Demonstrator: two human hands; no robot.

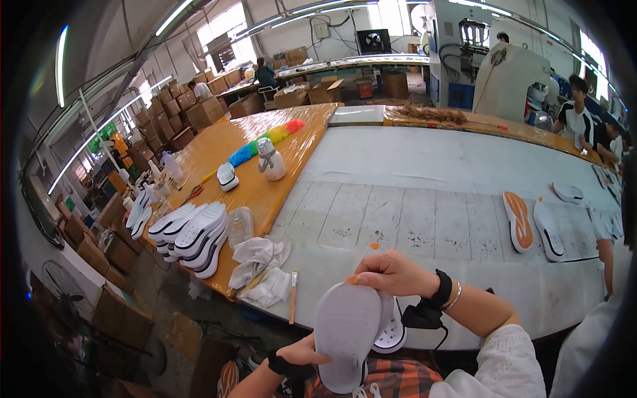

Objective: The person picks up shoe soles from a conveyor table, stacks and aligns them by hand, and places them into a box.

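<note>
Right fingers (pixel 370 279) pinch an orange bit (pixel 352 280) at the far end of the white sole (pixel 345 328); left hand (pixel 304 351) has thumb on top, rest hidden. Probably light, bendy foam, grab edges.

Your sole (pixel 345 328), lower centre of frame, is white; your right wrist strap (pixel 443 288), black; your lap cloth (pixel 406 373), orange-and-black check. Upper left of centre: rainbow-banded duster (pixel 265 142); right: orange-faced, white-edged outsole (pixel 518 222).
</note>
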